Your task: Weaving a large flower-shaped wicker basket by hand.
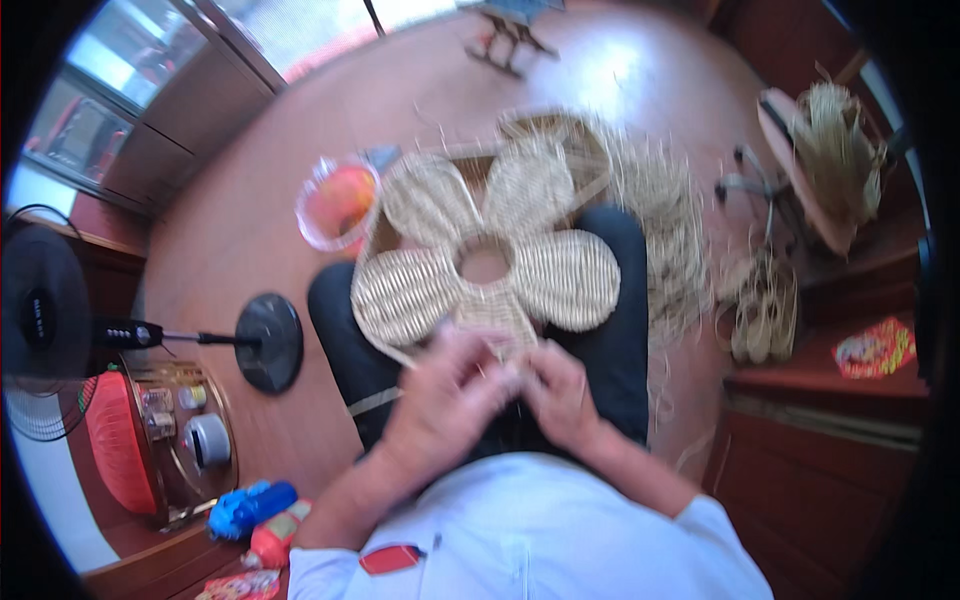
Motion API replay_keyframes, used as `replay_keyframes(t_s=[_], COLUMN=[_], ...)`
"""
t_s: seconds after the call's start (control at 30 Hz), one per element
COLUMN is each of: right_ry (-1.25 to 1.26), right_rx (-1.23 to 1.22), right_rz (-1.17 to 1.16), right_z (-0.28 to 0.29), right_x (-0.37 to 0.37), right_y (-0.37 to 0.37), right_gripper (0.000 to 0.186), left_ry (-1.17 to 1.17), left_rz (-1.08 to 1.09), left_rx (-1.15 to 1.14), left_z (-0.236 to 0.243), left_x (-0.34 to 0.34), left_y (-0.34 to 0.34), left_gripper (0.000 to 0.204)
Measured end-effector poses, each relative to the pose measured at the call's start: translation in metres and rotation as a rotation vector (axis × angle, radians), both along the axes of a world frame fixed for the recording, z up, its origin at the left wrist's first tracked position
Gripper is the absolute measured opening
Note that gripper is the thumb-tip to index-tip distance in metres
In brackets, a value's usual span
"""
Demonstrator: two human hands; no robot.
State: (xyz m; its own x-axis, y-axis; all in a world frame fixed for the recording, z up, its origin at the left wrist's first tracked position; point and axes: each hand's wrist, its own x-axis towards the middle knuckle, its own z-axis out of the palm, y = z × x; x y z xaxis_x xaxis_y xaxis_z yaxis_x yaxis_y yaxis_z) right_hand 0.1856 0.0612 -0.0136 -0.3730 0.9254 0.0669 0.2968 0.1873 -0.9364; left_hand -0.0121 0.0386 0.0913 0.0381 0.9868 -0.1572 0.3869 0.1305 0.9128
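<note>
A flower-shaped piece woven of pale straw (565, 280) lies across my lap, with broad petals around a round hole. My left hand (450, 390) is closed at the edge of the nearest petal, its fingers blurred by motion. Right beside it, my right hand (562, 392) pinches the same petal's edge. Any loose strand between the fingertips is too blurred to make out. Under the flower's far side is another woven piece with a curved rim (590, 150), partly covered by the petals.
Loose straw (665, 230) spreads over the floor to the right. A lined bin (340, 203) stands left of the flower, near a standing fan (270, 342). Straw bundles lie on a chair (815, 180) at the far right. A small stool (508, 45) stands farther off.
</note>
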Motion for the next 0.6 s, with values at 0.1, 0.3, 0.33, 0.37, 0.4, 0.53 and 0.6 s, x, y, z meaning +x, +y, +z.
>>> replay_keyframes(t_s=[0.1,0.3,0.33,0.37,0.4,0.53,0.6], right_ry=[0.213,0.509,0.508,0.520,0.533,0.555,0.559], right_rx=[-0.276,-0.677,-0.683,-0.706,-0.729,-0.730,-0.706], right_rz=[-0.063,-0.128,-0.131,-0.145,-0.159,-0.168,-0.164], right_z=[0.018,-0.004,-0.004,-0.002,-0.002,-0.003,-0.001], right_x=[0.003,0.033,0.035,0.037,0.039,0.048,0.050], right_y=[0.012,0.027,0.026,0.025,0.025,0.022,0.023], right_gripper=[0.036,0.043,0.043,0.043,0.043,0.043,0.042], left_ry=[-0.248,0.404,0.402,0.474,0.546,0.574,0.590], left_rz=[0.352,-0.033,-0.035,-0.048,-0.061,-0.065,-0.080], left_rx=[0.140,0.582,0.576,0.565,0.554,0.570,0.545], left_z=[0.004,-0.065,-0.072,-0.077,-0.081,-0.084,-0.082], left_x=[-0.001,0.007,0.010,0.013,0.014,0.020,0.021], left_y=[-0.009,-0.031,-0.034,-0.034,-0.034,-0.034,-0.033], left_gripper=[0.014,0.029,0.029,0.031,0.034,0.040,0.039])
